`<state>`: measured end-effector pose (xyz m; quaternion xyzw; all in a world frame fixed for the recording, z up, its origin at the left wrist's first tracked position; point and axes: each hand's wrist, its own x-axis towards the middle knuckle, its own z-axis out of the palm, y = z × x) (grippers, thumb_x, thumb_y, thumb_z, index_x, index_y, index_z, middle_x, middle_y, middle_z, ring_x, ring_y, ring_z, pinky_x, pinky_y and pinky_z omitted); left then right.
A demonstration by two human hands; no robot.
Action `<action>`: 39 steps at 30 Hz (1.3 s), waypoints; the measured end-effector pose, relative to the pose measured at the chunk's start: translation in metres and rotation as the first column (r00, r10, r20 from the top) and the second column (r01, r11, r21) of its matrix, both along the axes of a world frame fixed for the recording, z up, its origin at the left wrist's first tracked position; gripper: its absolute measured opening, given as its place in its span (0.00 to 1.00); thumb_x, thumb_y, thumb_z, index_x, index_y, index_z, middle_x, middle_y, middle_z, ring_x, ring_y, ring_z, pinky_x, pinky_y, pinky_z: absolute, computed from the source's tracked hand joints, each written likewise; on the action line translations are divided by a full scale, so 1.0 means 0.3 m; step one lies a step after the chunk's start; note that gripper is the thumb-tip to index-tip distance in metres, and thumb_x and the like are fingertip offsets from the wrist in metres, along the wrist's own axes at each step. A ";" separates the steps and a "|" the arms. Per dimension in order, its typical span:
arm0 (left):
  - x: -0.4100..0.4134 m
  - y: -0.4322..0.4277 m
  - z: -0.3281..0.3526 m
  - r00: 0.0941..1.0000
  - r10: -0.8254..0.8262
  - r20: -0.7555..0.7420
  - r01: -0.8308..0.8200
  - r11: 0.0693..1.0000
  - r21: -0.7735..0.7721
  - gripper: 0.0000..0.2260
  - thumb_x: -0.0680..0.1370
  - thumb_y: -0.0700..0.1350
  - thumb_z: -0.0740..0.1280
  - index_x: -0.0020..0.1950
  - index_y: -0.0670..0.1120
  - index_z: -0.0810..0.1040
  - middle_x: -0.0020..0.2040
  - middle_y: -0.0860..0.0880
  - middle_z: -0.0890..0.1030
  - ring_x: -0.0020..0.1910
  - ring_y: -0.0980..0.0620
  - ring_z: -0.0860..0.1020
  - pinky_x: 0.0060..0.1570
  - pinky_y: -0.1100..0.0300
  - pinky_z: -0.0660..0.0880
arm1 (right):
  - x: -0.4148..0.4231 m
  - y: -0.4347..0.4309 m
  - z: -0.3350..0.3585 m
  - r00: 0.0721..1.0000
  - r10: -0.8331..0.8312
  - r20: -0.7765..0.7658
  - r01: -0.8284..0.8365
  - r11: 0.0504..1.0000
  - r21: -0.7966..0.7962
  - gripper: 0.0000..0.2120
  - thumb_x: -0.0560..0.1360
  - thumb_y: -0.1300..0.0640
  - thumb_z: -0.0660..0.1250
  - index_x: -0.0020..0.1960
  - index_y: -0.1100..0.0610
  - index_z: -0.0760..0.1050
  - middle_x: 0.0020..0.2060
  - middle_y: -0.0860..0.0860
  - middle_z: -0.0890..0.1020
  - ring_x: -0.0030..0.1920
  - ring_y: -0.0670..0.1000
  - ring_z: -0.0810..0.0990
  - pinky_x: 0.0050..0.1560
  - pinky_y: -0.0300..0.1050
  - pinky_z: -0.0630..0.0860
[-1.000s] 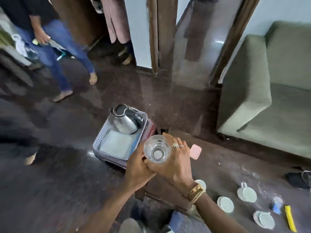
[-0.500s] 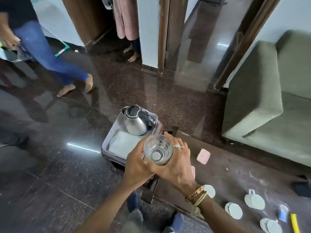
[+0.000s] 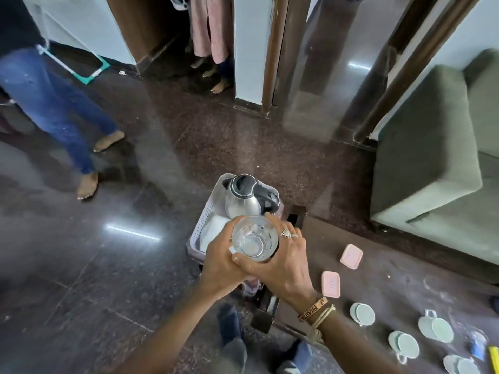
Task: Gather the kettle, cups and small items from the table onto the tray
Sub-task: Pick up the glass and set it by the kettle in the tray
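Observation:
A clear drinking glass (image 3: 255,237) is held upright above the near end of the white perforated tray (image 3: 201,228). My left hand (image 3: 220,261) grips its left side and my right hand (image 3: 286,261) wraps its right side. A steel kettle (image 3: 241,198) with a black lid and handle stands in the far end of the tray. On the brown table (image 3: 378,276) lie two small pink boxes (image 3: 351,256) (image 3: 330,284) and several pale green cups (image 3: 363,314), all to the right of my hands.
A green sofa (image 3: 432,163) stands beyond the table at the right. A person in jeans (image 3: 51,103) walks on the dark polished floor at the left. Another person's feet (image 3: 220,86) show in the doorway. A yellow item (image 3: 493,357) lies at the table's right edge.
The view has shifted, so the tray, kettle and table sit further right and lower. Both hands keep holding the glass over the tray. The person in jeans has stepped left.

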<state>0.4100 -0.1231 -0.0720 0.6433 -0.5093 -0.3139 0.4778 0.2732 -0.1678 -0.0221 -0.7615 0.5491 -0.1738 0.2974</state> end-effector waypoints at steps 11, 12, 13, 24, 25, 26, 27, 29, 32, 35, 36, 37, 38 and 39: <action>0.215 0.008 -0.080 1.000 0.002 0.024 -0.006 0.981 0.191 0.39 0.58 0.58 0.83 0.66 0.65 0.72 0.59 0.67 0.80 0.58 0.65 0.79 0.56 0.59 0.79 | 0.165 -0.042 -0.070 0.988 0.146 0.058 -0.150 0.987 0.058 0.42 0.56 0.33 0.75 0.66 0.38 0.64 0.58 0.35 0.73 0.60 0.37 0.69 0.60 0.24 0.60; 0.219 0.009 -0.085 1.000 -0.001 0.018 -0.003 0.981 0.192 0.39 0.58 0.59 0.83 0.66 0.65 0.72 0.59 0.66 0.80 0.57 0.65 0.80 0.54 0.61 0.79 | 0.169 -0.044 -0.074 0.987 0.145 0.065 -0.148 0.988 0.049 0.40 0.56 0.33 0.76 0.64 0.36 0.64 0.54 0.33 0.72 0.56 0.36 0.70 0.56 0.22 0.62; 0.221 0.011 -0.090 1.000 -0.007 0.013 0.004 0.982 0.191 0.38 0.57 0.61 0.82 0.65 0.65 0.72 0.59 0.66 0.80 0.57 0.64 0.80 0.53 0.61 0.79 | 0.171 -0.045 -0.079 0.987 0.147 0.067 -0.151 0.988 0.044 0.39 0.56 0.33 0.76 0.62 0.36 0.65 0.52 0.33 0.72 0.54 0.35 0.70 0.52 0.22 0.65; 0.201 0.002 -0.192 0.998 -0.054 0.031 0.044 0.964 0.261 0.39 0.60 0.57 0.81 0.69 0.62 0.70 0.62 0.68 0.76 0.62 0.67 0.75 0.56 0.78 0.69 | 0.142 -0.216 -0.204 0.993 0.017 0.121 -0.065 0.911 0.407 0.31 0.65 0.20 0.60 0.51 0.43 0.79 0.41 0.41 0.83 0.40 0.38 0.80 0.50 0.44 0.80; 0.197 -0.006 -0.197 0.999 -0.048 0.017 0.041 0.963 0.268 0.40 0.60 0.57 0.81 0.70 0.62 0.69 0.63 0.70 0.74 0.63 0.68 0.74 0.57 0.79 0.68 | 0.153 -0.242 -0.224 0.992 -0.011 0.129 -0.040 0.922 0.384 0.30 0.70 0.21 0.55 0.42 0.47 0.77 0.35 0.44 0.81 0.35 0.42 0.78 0.47 0.49 0.79; 0.193 -0.014 -0.201 0.999 -0.042 0.008 0.038 0.961 0.273 0.42 0.59 0.57 0.80 0.71 0.61 0.68 0.63 0.72 0.72 0.63 0.70 0.73 0.58 0.79 0.67 | 0.164 -0.267 -0.246 0.990 -0.037 0.136 -0.014 0.934 0.356 0.34 0.73 0.24 0.52 0.37 0.54 0.73 0.31 0.49 0.77 0.33 0.46 0.75 0.44 0.53 0.77; 0.188 -0.022 -0.207 0.999 -0.036 0.006 0.033 0.960 0.278 0.42 0.59 0.57 0.80 0.71 0.61 0.67 0.63 0.74 0.71 0.63 0.71 0.72 0.59 0.79 0.66 | 0.171 -0.297 -0.267 0.988 -0.066 0.137 0.018 0.946 0.325 0.35 0.76 0.27 0.50 0.36 0.58 0.69 0.29 0.52 0.74 0.31 0.50 0.72 0.42 0.55 0.74; 0.177 -0.042 -0.217 1.000 -0.026 0.005 0.023 0.959 0.284 0.42 0.59 0.58 0.79 0.70 0.61 0.68 0.63 0.74 0.71 0.64 0.71 0.71 0.60 0.79 0.65 | 0.183 -0.364 -0.310 0.983 -0.133 0.127 0.098 0.963 0.250 0.31 0.81 0.33 0.50 0.35 0.59 0.65 0.28 0.53 0.71 0.31 0.51 0.70 0.40 0.54 0.72; 0.163 -0.084 -0.243 1.000 -0.001 0.003 0.000 0.956 0.294 0.40 0.59 0.57 0.80 0.69 0.62 0.69 0.63 0.71 0.72 0.64 0.71 0.71 0.60 0.78 0.66 | 0.205 -0.448 -0.366 0.980 -0.174 0.100 0.155 0.973 0.173 0.29 0.83 0.40 0.51 0.37 0.63 0.68 0.32 0.55 0.76 0.35 0.53 0.73 0.44 0.55 0.72; 0.151 -0.134 -0.280 0.999 0.025 -0.046 -0.010 0.952 0.305 0.38 0.60 0.53 0.80 0.68 0.61 0.69 0.62 0.65 0.76 0.64 0.63 0.75 0.63 0.63 0.73 | 0.228 -0.452 -0.395 0.980 -0.139 0.141 0.105 0.969 0.223 0.33 0.83 0.39 0.51 0.40 0.67 0.74 0.33 0.54 0.80 0.36 0.53 0.76 0.46 0.56 0.75; 0.150 -0.148 -0.292 0.997 0.041 -0.059 -0.021 0.952 0.305 0.38 0.61 0.51 0.80 0.68 0.61 0.69 0.62 0.63 0.77 0.64 0.61 0.75 0.64 0.57 0.74 | 0.234 -0.438 -0.399 0.978 -0.123 0.168 0.078 0.965 0.252 0.33 0.83 0.38 0.52 0.42 0.65 0.78 0.36 0.52 0.83 0.38 0.51 0.80 0.48 0.53 0.76; 0.151 -0.162 -0.303 0.996 0.056 -0.071 -0.032 0.952 0.305 0.38 0.61 0.50 0.80 0.68 0.60 0.70 0.62 0.61 0.78 0.64 0.60 0.76 0.64 0.54 0.75 | 0.237 -0.422 -0.402 0.973 -0.108 0.202 0.051 0.962 0.269 0.33 0.82 0.36 0.52 0.45 0.62 0.81 0.38 0.51 0.85 0.41 0.48 0.82 0.48 0.48 0.77; 0.153 -0.173 -0.313 0.994 0.068 -0.087 -0.038 0.951 0.307 0.38 0.61 0.50 0.80 0.69 0.59 0.70 0.62 0.60 0.78 0.64 0.59 0.76 0.64 0.52 0.75 | 0.237 -0.408 -0.407 0.966 -0.099 0.241 0.030 0.960 0.277 0.34 0.81 0.34 0.52 0.45 0.61 0.82 0.39 0.49 0.86 0.43 0.46 0.83 0.48 0.44 0.77; 0.155 -0.183 -0.320 0.992 0.078 -0.103 -0.043 0.950 0.310 0.37 0.61 0.49 0.80 0.69 0.58 0.70 0.62 0.59 0.78 0.64 0.58 0.76 0.64 0.52 0.76 | 0.236 -0.401 -0.412 0.957 -0.093 0.274 0.014 0.961 0.275 0.36 0.80 0.33 0.51 0.45 0.63 0.82 0.38 0.48 0.86 0.44 0.46 0.83 0.46 0.43 0.77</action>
